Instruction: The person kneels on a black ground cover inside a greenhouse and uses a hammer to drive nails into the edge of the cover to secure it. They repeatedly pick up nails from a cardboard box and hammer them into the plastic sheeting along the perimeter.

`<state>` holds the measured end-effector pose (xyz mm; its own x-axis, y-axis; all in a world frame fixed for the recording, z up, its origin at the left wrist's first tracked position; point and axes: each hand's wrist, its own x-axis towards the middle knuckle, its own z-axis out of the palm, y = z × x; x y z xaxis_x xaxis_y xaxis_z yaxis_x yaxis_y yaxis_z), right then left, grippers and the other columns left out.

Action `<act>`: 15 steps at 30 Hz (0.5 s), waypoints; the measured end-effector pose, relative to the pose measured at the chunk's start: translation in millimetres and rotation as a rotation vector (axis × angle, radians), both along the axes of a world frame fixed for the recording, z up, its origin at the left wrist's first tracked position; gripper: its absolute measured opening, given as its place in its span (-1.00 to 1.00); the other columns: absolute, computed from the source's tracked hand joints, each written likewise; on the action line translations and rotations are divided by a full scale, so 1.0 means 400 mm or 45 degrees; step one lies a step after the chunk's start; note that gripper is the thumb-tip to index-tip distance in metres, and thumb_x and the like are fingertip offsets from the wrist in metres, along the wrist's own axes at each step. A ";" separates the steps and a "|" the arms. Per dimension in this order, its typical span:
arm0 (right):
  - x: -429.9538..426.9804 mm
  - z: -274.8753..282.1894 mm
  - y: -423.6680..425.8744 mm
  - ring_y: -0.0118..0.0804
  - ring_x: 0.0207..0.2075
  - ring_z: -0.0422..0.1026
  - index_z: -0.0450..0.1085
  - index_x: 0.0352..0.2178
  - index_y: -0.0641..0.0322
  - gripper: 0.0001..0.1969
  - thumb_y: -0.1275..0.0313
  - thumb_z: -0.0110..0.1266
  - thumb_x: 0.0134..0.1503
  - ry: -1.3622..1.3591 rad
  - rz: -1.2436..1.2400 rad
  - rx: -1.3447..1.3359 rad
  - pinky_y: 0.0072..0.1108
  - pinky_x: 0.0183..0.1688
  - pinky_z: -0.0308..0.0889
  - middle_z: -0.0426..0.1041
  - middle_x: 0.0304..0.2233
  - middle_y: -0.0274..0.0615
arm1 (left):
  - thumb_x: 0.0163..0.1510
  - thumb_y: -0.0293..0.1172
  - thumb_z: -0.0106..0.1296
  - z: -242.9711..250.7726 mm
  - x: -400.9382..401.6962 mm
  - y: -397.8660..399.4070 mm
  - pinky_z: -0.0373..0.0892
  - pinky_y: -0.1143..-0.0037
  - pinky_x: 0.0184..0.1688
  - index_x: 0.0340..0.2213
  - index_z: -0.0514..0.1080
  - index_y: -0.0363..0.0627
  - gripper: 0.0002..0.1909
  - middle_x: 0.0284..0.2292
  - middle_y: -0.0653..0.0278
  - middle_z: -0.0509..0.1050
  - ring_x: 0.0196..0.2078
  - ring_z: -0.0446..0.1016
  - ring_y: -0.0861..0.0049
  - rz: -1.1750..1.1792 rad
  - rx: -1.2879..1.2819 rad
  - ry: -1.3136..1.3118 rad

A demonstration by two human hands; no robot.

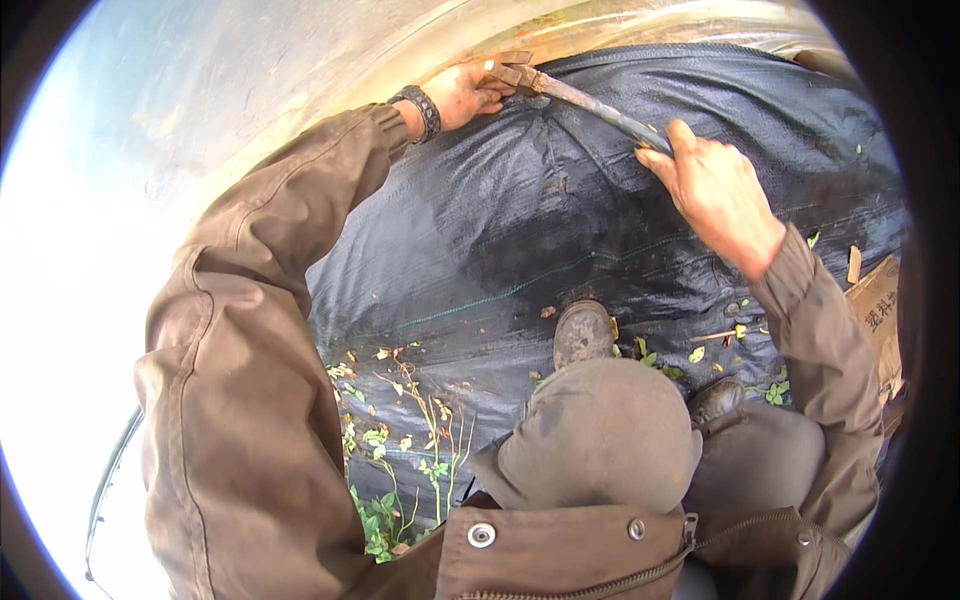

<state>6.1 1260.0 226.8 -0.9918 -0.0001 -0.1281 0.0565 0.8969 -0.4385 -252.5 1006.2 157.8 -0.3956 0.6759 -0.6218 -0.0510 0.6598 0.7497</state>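
Observation:
My right hand (716, 187) is wrapped around the lower handle of a hammer (592, 101). The hammer's rusty head (514, 71) lies right at the fingers of my left hand (457, 97), over the far edge of a black woven ground cover (480, 225). My left fingers are bent at that edge and partly covered by the head. Whether they pinch something small there cannot be made out. A dark band (420, 112) circles my left wrist. The cover is pulled into folds that run toward the spot under the hammer head.
Translucent plastic film (300, 67) rises beyond the cover's edge, along the left and top. Leafy plants with thin stems (431, 420) grow beside my left sleeve. My boot (583, 330) stands on the cover. A cardboard piece (877, 315) bearing writing lies at right, with scattered leaves nearby.

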 end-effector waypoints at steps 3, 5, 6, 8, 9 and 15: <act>0.015 0.014 0.002 0.18 -0.51 0.53 0.25 -0.34 0.35 -0.59 0.15 0.07 0.35 0.201 -0.078 -0.103 -0.18 -0.50 0.43 0.46 -0.60 0.14 | 0.30 -0.71 -0.17 -0.017 -0.028 0.010 0.37 0.42 0.30 0.14 0.38 -0.18 -0.58 0.23 0.14 0.40 0.29 0.35 0.35 -0.255 0.091 0.103; 0.025 -0.047 0.009 0.17 -0.52 0.53 0.25 -0.35 0.34 -0.60 0.15 0.06 0.35 0.179 -0.048 -0.025 -0.17 -0.49 0.43 0.47 -0.61 0.12 | 0.31 -0.68 -0.16 -0.023 -0.017 0.018 0.38 0.41 0.30 0.18 0.33 -0.21 -0.56 0.25 0.13 0.36 0.29 0.35 0.37 -0.135 0.064 -0.003; 0.011 -0.054 0.006 0.17 -0.51 0.54 0.26 -0.35 0.34 -0.60 0.15 0.06 0.35 0.122 -0.020 0.044 -0.17 -0.49 0.43 0.47 -0.61 0.12 | 0.34 -0.66 -0.16 -0.023 -0.010 0.015 0.40 0.42 0.29 0.20 0.32 -0.22 -0.57 0.22 0.14 0.39 0.28 0.37 0.38 -0.068 0.074 -0.005; 0.005 -0.044 0.018 0.15 -0.51 0.55 0.27 -0.37 0.32 -0.59 0.13 0.04 0.36 0.072 0.021 0.152 -0.17 -0.49 0.44 0.47 -0.61 0.11 | 0.36 -0.62 -0.13 -0.023 -0.007 0.020 0.41 0.42 0.29 0.22 0.31 -0.23 -0.57 0.19 0.13 0.43 0.26 0.40 0.38 -0.021 0.051 -0.027; 0.000 -0.020 0.015 0.15 -0.51 0.55 0.27 -0.37 0.32 -0.59 0.12 0.03 0.36 0.077 0.025 0.112 -0.16 -0.48 0.44 0.47 -0.61 0.11 | 0.36 -0.62 -0.13 -0.019 -0.005 0.014 0.41 0.41 0.29 0.22 0.31 -0.23 -0.58 0.18 0.13 0.43 0.26 0.40 0.38 0.003 0.051 -0.018; 0.009 -0.008 -0.010 0.13 -0.54 0.55 0.27 -0.35 0.33 -0.56 0.08 0.00 0.36 0.037 -0.084 0.020 -0.17 -0.49 0.45 0.49 -0.61 0.09 | 0.35 -0.64 -0.14 0.024 -0.003 0.017 0.45 0.41 0.27 0.09 0.40 -0.29 -0.68 0.12 0.06 0.47 0.20 0.45 0.35 -0.045 0.033 0.007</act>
